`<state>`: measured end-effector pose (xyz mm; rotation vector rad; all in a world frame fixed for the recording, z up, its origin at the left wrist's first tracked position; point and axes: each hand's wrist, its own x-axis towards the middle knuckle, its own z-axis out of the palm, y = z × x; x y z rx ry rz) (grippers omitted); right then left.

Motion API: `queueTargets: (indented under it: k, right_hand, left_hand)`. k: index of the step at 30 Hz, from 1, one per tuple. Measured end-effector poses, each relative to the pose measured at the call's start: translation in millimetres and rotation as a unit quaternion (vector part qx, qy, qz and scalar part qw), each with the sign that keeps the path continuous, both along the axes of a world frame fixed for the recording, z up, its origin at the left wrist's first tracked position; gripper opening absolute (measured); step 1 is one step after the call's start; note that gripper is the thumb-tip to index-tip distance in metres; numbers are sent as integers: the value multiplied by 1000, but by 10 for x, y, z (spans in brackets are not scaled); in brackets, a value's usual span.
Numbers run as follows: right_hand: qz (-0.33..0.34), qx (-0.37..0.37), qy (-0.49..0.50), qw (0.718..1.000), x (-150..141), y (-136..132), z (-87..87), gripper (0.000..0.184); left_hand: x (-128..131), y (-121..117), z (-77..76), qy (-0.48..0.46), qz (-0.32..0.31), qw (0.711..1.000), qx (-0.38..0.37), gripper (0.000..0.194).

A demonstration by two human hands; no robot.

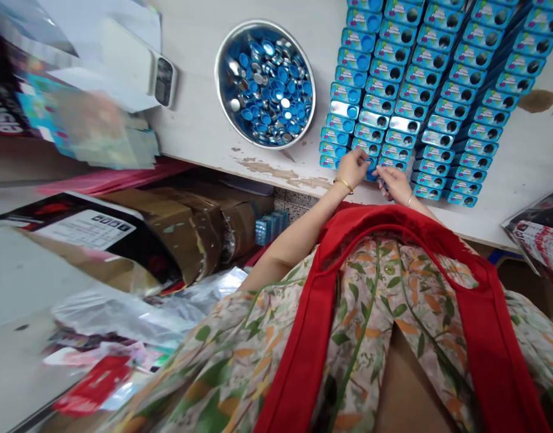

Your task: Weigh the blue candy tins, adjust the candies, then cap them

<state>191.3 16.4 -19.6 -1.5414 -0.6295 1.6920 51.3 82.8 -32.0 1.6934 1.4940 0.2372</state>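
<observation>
My left hand is at the near end of the second column of small blue boxes, thumb and fingers pinched. Beside its fingertips shows a round blue cap; whether the hand grips it I cannot tell. Close on the right, my right hand has its fingers curled around a small blue-and-silver cap, partly hidden. Boxes in the leftmost column have blue caps in their round openings, while many in the other columns show dark holes. A steel bowl of loose blue and silver caps stands to the left.
A white phone-like device and papers lie at the table's left. Below the worn table edge are cardboard boxes, more small blue boxes and clear plastic bags. A printed package is at the far right.
</observation>
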Motion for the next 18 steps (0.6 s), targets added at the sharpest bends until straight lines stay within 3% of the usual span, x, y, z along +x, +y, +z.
queueTargets:
  k: [3, 10, 15, 18]
  right_hand:
    - [-21, 7, 65, 998, 67, -29, 23, 48]
    - [-43, -32, 156, 986, 132, -74, 37, 42]
    - [-63, -70, 193, 977, 123, 7, 51, 37]
    - [-64, -107, 202, 971, 130, 56, 67, 34]
  left_hand:
    - [7, 139, 92, 131, -24, 991, -10, 8]
    - [126, 296, 139, 261, -91, 960, -48, 20]
    - [72, 254, 212, 224, -103, 969, -29, 21]
    - [-5, 132, 331, 124, -154, 980, 10, 28]
